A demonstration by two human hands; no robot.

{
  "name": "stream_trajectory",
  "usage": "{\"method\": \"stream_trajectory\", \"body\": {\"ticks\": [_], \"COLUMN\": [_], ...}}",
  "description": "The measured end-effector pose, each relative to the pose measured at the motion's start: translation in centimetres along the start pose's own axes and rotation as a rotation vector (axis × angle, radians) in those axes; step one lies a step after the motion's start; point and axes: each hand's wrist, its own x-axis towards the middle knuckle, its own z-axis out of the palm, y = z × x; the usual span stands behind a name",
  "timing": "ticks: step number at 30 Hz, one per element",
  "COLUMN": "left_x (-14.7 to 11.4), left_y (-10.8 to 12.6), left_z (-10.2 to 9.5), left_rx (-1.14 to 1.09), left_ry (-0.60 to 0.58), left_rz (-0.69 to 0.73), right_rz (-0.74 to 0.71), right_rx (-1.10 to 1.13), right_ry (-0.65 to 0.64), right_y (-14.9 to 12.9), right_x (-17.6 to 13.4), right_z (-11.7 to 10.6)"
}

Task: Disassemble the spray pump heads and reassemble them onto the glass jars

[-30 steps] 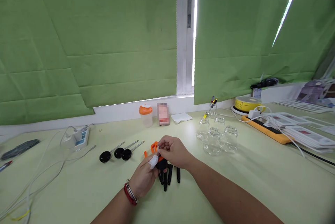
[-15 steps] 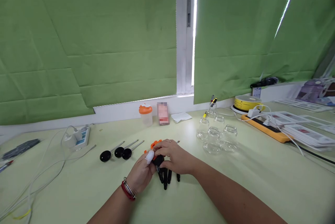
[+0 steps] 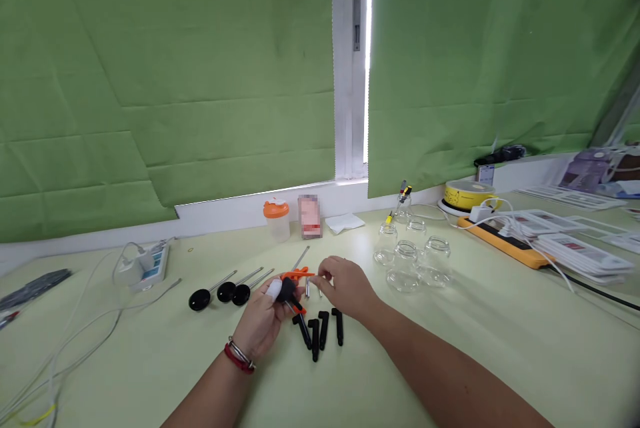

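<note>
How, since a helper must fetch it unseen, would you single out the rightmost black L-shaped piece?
On the pale table, find the right hand. Below and left of it lie four black L-shaped pieces; the rightmost one has a clear gap on its left and no other beyond it.

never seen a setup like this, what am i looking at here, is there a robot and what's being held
No robot here: these are a person's own bare hands, seen by one head-worn camera looking forward and down. The left hand, its thumb wrapped in white, holds a small black part. The right hand's fingertips are at the end of an orange piece; whether they grip it is unclear. On the table lie black L-shaped handles and three black discs with metal rods. Glass jars stand to the right.
</note>
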Motion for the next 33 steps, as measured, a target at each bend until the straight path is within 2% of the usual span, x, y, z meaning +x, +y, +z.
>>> {"method": "stream_trajectory", "body": {"ticks": [2,4,6,10,17,22,27,33], "left_x": [0.3,0.5,0.6,0.6,0.8,1.0,0.7,0.3], "left_y": [0.0,0.0,-0.2,-0.4,-0.4,-0.6,-0.6,-0.6], "left_z": [-0.2,-0.4,-0.5,-0.6,-0.9,-1.3,-0.8,-0.3], "left_rx": [-0.034,-0.063,-0.077,-0.097,-0.147,-0.191,-0.201,-0.218], "left_ry": [0.094,0.147,0.160,0.163,0.148,0.123,0.079,0.067], "left_rz": [0.006,0.012,0.018,0.020,0.000,-0.004,-0.027,-0.029], "right_rz": [0.210,0.305,0.329,0.347,0.335,0.281,0.066,0.016], "right_rx": [-0.131,-0.215,-0.231,-0.201,-0.158,-0.056,0.226,0.259], "right_ry": [-0.234,-0.428,-0.508,-0.555,-0.541,-0.529,-0.374,-0.274], "right_y": [0.6,1.4,2.1,3.1,3.9,3.3,1.4,-0.2], "right_x": [-0.2,-0.3,-0.4,-0.3,-0.1,-0.3,-0.8,-1.4], "right_z": [-0.3,-0.2,0.1,0.6,0.4,0.3,2.0,3.8]}}
